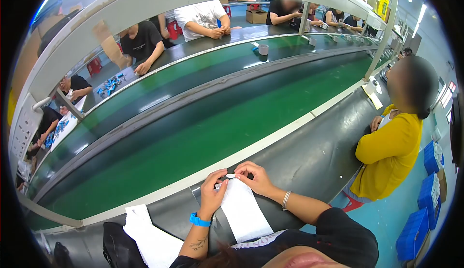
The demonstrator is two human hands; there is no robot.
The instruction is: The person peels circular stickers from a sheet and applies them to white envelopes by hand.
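Note:
At the near edge of the green belt, my left hand (212,191) and my right hand (254,177) meet over the dark bench. Between their fingertips is a small white piece (231,176), pinched from both sides. Under and below the hands lies a white paper sheet (245,211) on the bench (299,159). More white sheets (153,236) are to the left, beside a black bag or cloth (121,244).
The green conveyor belt (193,147) runs diagonally beyond the bench. A co-worker in yellow (391,147) sits at the right, near blue crates (412,232). Other people work across the belt, with blue parts (110,85) at the far left. Grey rolls (263,49) ride the far belt.

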